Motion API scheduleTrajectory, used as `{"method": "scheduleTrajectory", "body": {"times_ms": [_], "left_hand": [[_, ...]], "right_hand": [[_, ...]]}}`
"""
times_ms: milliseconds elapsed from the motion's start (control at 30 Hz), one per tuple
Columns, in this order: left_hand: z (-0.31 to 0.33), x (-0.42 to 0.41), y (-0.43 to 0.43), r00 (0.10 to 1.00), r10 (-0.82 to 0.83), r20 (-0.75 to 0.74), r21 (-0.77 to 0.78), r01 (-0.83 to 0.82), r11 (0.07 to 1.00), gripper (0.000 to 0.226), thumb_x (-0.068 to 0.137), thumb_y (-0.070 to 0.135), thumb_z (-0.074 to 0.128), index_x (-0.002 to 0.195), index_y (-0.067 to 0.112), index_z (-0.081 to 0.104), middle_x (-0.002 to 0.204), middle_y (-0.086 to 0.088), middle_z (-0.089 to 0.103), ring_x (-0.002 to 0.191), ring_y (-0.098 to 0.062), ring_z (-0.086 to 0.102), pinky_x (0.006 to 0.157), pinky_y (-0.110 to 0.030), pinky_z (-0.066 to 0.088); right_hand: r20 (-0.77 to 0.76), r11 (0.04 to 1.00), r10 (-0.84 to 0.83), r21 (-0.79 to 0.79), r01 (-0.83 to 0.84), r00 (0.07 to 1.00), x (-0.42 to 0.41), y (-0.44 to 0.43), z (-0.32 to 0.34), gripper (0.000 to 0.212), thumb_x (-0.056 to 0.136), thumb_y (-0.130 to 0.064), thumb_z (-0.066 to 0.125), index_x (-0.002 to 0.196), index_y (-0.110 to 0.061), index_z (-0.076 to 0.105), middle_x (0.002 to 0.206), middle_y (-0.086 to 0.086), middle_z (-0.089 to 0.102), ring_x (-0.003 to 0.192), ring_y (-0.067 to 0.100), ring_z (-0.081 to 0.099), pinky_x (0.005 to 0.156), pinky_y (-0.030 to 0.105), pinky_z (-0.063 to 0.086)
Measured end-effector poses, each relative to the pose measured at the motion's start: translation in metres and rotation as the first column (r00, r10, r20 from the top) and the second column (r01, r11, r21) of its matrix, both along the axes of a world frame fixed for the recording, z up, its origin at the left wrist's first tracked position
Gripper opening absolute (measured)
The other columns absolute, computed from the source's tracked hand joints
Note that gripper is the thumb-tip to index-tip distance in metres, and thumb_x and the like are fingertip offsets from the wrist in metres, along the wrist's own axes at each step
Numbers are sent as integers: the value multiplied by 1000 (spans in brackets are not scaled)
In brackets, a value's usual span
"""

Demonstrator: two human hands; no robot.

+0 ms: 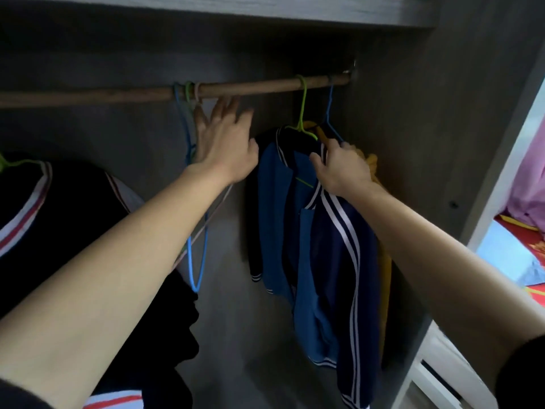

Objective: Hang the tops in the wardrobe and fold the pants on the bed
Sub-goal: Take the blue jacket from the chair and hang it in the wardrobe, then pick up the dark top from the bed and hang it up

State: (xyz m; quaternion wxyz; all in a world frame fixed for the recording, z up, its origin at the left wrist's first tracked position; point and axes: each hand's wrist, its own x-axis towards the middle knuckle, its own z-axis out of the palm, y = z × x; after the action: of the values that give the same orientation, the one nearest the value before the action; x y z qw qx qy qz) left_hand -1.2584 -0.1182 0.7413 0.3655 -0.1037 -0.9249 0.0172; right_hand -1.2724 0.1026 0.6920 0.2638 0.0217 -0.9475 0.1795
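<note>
Left hand point(225, 143): my fingers spread, holding nothing, by spare hangers point(191, 160), 11 o'clock.
Right hand point(342, 166): I grip the hung jacket point(324, 246) by its collar, 1 o'clock.
Risk: my tug could slide it off its green hanger point(302, 113).

Wooden rod point(250, 88) runs L to R, w/ metal bracket point(352, 66) at its R end. Three empty hangers bunched on rod, L of centre: blue hanger point(191, 261), green hanger point(188, 90), beige hanger point(197, 91). Far R edge: pink cloth point(530, 184); white frame point(442, 358) at bottom R.
</note>
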Motion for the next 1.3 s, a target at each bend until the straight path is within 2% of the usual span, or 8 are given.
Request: {"method": "scheduleTrajectory", "body": {"times_ms": [100,200,300,500,667,967,1167,1300], "left_hand": [[-23,44,7,998,-64,-14,137,65,988,59,96,36,43,151,19,29,160,-13,20,148,-31,15,115,-57,14],[-67,90,15,985,-154,-71,204,166,965,60,96,36,44,151,18,30,162,-15,14,149,-32,12,117,-56,15],[-127,128,26,958,-274,-82,227,286,931,59,96,38,43,150,17,33,161,-15,16,148,-32,15,117,-55,21],[-238,172,34,910,-362,200,220,319,922,62,96,44,40,149,14,34,159,-16,24,147,-32,22,113,-59,25],[-261,188,45,861,-396,319,163,362,918,67,96,51,37,152,14,29,160,-15,20,147,-32,21,113,-58,25],[-244,267,122,740,-618,265,199,585,786,69,98,51,35,155,18,17,163,-12,9,150,-30,9,118,-55,15],[-247,410,188,462,-852,245,251,819,516,72,95,47,44,154,18,17,163,-14,7,149,-34,10,115,-58,16],[-256,543,216,192,-944,269,241,935,259,75,91,44,51,154,15,20,162,-16,7,147,-37,12,112,-62,19]], "right_hand": [[-204,1000,-4,11,6,979,37,-1,-37,54,102,-47,37,146,-15,39,140,16,45,124,32,48,92,44,47],[-279,999,-2,45,15,960,79,-1,-93,54,102,-45,39,148,-18,37,151,13,36,140,30,34,112,48,35],[-209,996,-66,53,78,976,127,3,-153,56,101,-44,43,150,-18,35,157,14,29,145,32,27,116,48,30],[53,964,-240,133,231,969,224,27,-245,62,99,-45,47,151,-16,33,158,19,26,146,37,25,116,53,29],[175,922,-368,194,335,913,283,53,-256,68,98,-52,42,155,-18,25,163,19,14,151,35,11,120,53,20],[86,779,-620,186,598,780,433,98,-226,74,96,-50,46,157,-20,16,164,15,2,151,34,6,121,53,14],[89,563,-826,203,801,557,639,95,-238,80,93,-48,53,158,-19,15,163,18,6,149,39,13,117,55,18],[92,318,-948,197,927,306,807,58,-246,83,91,-44,59,158,-19,17,163,19,6,148,39,12,116,56,20]]}}
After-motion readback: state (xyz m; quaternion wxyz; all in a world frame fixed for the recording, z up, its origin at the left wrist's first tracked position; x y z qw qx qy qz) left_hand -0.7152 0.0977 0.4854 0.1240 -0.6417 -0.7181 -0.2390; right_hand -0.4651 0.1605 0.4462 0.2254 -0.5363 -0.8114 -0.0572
